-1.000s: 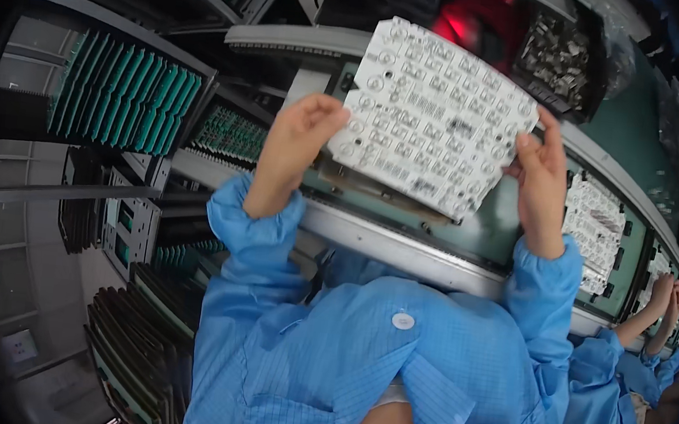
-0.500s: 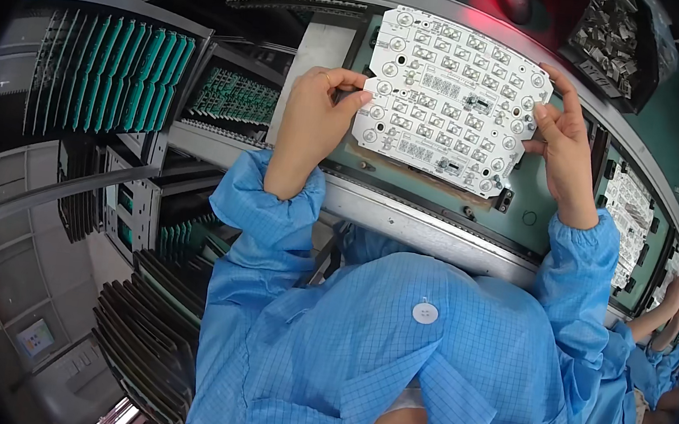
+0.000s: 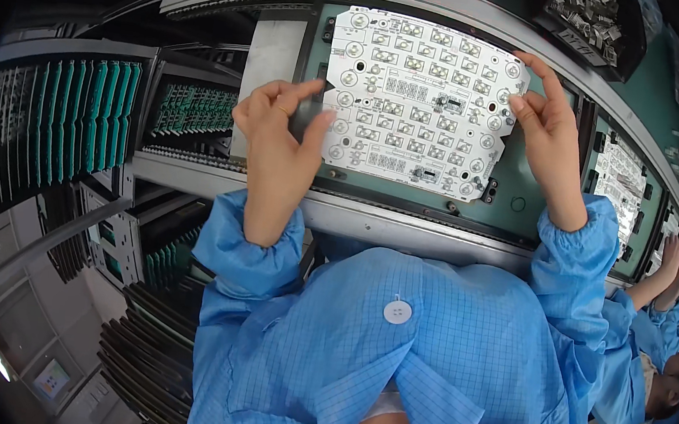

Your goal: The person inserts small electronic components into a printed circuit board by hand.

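A white circuit board (image 3: 419, 88), printed with rows of small components and round pads, lies over a green carrier plate (image 3: 525, 182) with black clips. At its left edge is my left hand (image 3: 281, 135). The index finger and thumb stand apart there, the thumb tip touching or just beside the edge, and nothing is gripped. My right hand (image 3: 550, 135) holds the board's right edge, index finger at the upper corner and thumb lower down on the rim. Whether the board is fully flat on the carrier I cannot tell.
Metal rails (image 3: 404, 227) run along the line. Another carrier with a white board (image 3: 619, 188) stands to the right, where a co-worker's hands (image 3: 668, 271) show. Racks of green boards (image 3: 109, 121) fill the left. A black bin of metal parts (image 3: 595, 28) sits at the back right.
My left hand has let go of the board's left edge and spread its fingers. The board now lies lower on the carrier, with my right hand still at its right edge. The view has shifted.
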`<action>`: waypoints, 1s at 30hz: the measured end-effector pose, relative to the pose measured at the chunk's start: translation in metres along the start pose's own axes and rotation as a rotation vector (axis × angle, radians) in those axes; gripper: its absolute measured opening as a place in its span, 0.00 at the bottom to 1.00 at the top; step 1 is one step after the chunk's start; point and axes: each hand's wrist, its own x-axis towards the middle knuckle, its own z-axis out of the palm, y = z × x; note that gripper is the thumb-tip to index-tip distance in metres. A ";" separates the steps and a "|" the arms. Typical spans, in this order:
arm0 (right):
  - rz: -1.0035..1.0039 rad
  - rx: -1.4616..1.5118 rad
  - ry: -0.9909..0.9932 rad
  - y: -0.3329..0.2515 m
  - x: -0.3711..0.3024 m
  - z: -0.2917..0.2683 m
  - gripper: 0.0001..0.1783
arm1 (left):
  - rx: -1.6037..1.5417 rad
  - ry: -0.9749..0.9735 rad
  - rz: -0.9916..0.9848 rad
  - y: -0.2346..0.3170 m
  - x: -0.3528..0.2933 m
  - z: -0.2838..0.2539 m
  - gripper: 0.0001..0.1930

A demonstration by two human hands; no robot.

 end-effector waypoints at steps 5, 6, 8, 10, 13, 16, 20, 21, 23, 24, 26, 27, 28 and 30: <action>-0.178 -0.278 0.102 0.015 0.005 0.001 0.29 | 0.007 -0.016 0.009 0.007 -0.009 0.005 0.18; -0.178 -0.302 0.105 0.013 0.004 0.003 0.30 | 0.030 -0.018 0.014 0.006 -0.010 0.005 0.19; -0.187 -0.270 0.105 0.015 0.004 0.003 0.30 | 0.058 -0.016 0.022 0.006 -0.012 0.006 0.20; -0.171 -0.220 0.094 0.017 0.005 0.003 0.30 | 0.054 0.000 0.040 0.009 -0.015 0.008 0.22; -0.257 -0.294 0.156 0.023 0.006 0.004 0.29 | 0.106 -0.005 0.113 0.011 -0.019 0.009 0.24; -0.263 -0.472 0.178 0.018 0.003 0.013 0.30 | 0.082 -0.011 0.112 0.010 -0.024 0.011 0.23; -0.346 -0.640 0.229 0.022 0.001 0.018 0.32 | 0.072 -0.025 0.120 0.017 -0.026 0.011 0.21; -0.363 -0.659 0.254 0.023 0.000 0.019 0.32 | 0.076 -0.031 0.128 0.019 -0.027 0.011 0.21; -0.340 -0.612 0.277 0.019 -0.003 0.022 0.32 | 0.068 -0.069 0.144 0.018 -0.027 0.013 0.21; -0.319 -0.562 0.296 0.016 -0.005 0.024 0.32 | 0.063 -0.104 0.158 0.017 -0.028 0.014 0.22; -0.318 -0.525 0.270 -0.001 -0.016 0.029 0.30 | 0.076 -0.115 0.177 0.014 -0.028 0.014 0.23; -0.317 -0.483 0.242 -0.007 -0.023 0.029 0.29 | 0.093 -0.125 0.195 0.013 -0.028 0.014 0.25; -0.449 -0.650 0.214 0.000 -0.030 0.024 0.29 | 0.091 -0.124 0.198 0.015 -0.029 0.014 0.25; -0.422 -0.789 0.093 -0.007 -0.044 0.025 0.30 | 0.112 -0.169 0.189 0.016 -0.028 0.013 0.30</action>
